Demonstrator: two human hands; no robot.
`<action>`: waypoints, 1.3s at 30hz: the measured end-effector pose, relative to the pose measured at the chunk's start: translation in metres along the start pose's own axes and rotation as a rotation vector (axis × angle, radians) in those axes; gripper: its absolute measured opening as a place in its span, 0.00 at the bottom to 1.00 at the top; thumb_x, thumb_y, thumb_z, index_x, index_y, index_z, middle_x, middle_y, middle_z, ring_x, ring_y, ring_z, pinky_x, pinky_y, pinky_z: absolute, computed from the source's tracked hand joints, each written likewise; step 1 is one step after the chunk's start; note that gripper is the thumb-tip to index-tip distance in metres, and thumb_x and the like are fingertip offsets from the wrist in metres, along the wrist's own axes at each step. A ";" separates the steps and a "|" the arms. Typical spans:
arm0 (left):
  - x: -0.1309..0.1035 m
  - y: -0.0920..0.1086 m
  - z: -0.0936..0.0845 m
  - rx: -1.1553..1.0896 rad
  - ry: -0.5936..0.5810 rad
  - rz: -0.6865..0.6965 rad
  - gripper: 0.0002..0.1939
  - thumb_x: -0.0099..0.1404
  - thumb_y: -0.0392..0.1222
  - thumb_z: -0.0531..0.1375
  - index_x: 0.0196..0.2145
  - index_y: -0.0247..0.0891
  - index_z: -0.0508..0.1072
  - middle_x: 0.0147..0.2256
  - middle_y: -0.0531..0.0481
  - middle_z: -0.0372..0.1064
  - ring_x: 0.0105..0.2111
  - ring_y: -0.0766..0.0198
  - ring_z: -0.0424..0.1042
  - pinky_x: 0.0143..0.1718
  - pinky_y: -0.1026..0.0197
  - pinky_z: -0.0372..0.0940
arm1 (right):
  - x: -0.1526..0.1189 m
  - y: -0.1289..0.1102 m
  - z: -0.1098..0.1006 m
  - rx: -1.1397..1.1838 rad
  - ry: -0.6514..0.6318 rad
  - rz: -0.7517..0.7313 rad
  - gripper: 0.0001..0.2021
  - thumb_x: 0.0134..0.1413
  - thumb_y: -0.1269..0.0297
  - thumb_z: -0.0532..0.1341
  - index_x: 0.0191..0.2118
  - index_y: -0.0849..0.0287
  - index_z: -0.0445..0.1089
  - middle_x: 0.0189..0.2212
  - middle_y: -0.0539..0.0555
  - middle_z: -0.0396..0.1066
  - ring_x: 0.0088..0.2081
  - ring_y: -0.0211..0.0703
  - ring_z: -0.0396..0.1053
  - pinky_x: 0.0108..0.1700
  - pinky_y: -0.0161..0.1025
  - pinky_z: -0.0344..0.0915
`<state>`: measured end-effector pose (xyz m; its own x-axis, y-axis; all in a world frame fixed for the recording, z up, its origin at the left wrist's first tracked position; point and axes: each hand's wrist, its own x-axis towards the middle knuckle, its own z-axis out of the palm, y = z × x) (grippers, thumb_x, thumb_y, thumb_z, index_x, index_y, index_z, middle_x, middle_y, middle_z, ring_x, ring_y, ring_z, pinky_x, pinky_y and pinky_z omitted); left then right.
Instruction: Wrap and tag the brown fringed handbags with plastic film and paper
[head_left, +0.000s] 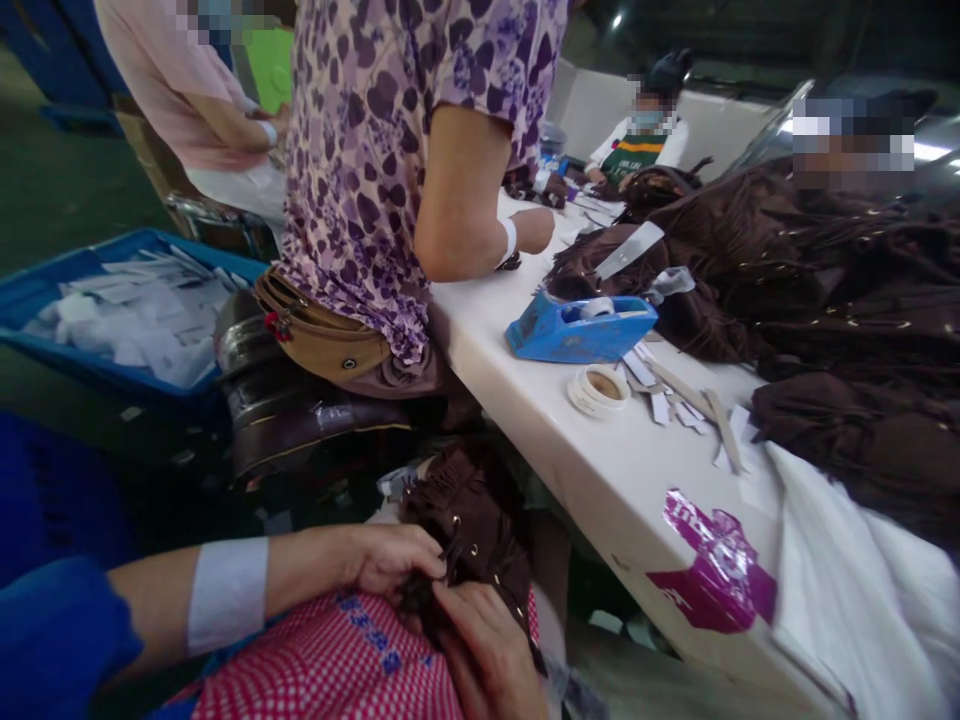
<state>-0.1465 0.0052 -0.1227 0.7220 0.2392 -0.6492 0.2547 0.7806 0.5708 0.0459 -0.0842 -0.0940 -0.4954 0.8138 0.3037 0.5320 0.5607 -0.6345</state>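
A dark brown fringed bag (pixel 476 525) with gold-coloured eyelets lies across my lap, over a red checked apron (pixel 330 665). My left hand (pixel 390 560) comes in from the left and is closed, thumb and fingers pinching dark brown material at the bag's near side. Close against it, my right hand (pixel 484 635) also grips this dark material with bent fingers. The two hands nearly touch. Whether they hold a cord, a tassel or the bag's edge is hard to make out, since the fingers cover it.
On the white table (pixel 555 440) are a blue tape dispenser (pixel 581 330), a tape roll (pixel 598 390), paper strips, a purple wrapper (pixel 716 565) and piled brown bags (pixel 840 270). A co-worker in a patterned shirt (pixel 367 150) sits ahead. Left stands a blue crate (pixel 142 240) of white paper pieces.
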 end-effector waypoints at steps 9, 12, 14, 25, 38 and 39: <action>-0.027 0.006 -0.013 0.101 0.018 -0.096 0.09 0.54 0.44 0.64 0.30 0.36 0.72 0.19 0.53 0.68 0.14 0.67 0.64 0.12 0.71 0.56 | -0.034 0.055 0.033 -0.670 0.059 0.489 0.31 0.59 0.71 0.56 0.68 0.58 0.58 0.59 0.72 0.68 0.54 0.73 0.70 0.44 0.62 0.70; -0.026 0.011 0.004 0.145 0.020 -0.052 0.09 0.51 0.44 0.63 0.28 0.37 0.70 0.17 0.55 0.66 0.11 0.69 0.60 0.10 0.72 0.52 | -0.017 0.070 0.023 -0.756 0.008 0.492 0.33 0.57 0.81 0.48 0.68 0.56 0.60 0.54 0.69 0.73 0.43 0.63 0.76 0.37 0.54 0.71; -0.020 0.013 0.017 0.127 0.039 0.031 0.11 0.51 0.47 0.61 0.30 0.37 0.69 0.18 0.55 0.67 0.11 0.69 0.60 0.09 0.72 0.51 | -0.003 0.079 0.013 -0.768 0.007 0.492 0.32 0.58 0.80 0.50 0.68 0.58 0.59 0.56 0.71 0.71 0.45 0.64 0.75 0.40 0.56 0.71; 0.010 0.004 0.014 -0.006 0.212 -0.042 0.16 0.49 0.50 0.62 0.31 0.41 0.61 0.16 0.57 0.65 0.11 0.70 0.57 0.12 0.71 0.51 | -0.010 0.070 0.011 -0.470 0.055 0.564 0.27 0.54 0.74 0.54 0.60 0.62 0.69 0.60 0.69 0.67 0.59 0.63 0.67 0.58 0.56 0.64; 0.012 -0.006 0.016 -0.080 0.128 0.066 0.21 0.45 0.53 0.65 0.32 0.35 0.72 0.26 0.45 0.75 0.19 0.63 0.69 0.23 0.63 0.61 | 0.031 0.006 0.025 1.168 0.271 1.059 0.19 0.45 0.45 0.69 0.24 0.58 0.74 0.21 0.47 0.68 0.24 0.38 0.61 0.27 0.34 0.56; 0.014 -0.007 0.016 -0.096 0.129 0.086 0.20 0.44 0.51 0.66 0.31 0.35 0.71 0.26 0.45 0.75 0.20 0.62 0.69 0.25 0.62 0.62 | 0.032 0.009 0.026 1.202 0.268 1.063 0.18 0.45 0.46 0.70 0.25 0.58 0.74 0.21 0.47 0.69 0.23 0.38 0.61 0.26 0.34 0.57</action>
<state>-0.1283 -0.0065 -0.1276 0.6480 0.3749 -0.6630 0.1284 0.8042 0.5803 0.0170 -0.0574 -0.1086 -0.0796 0.8087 -0.5829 -0.3391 -0.5718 -0.7470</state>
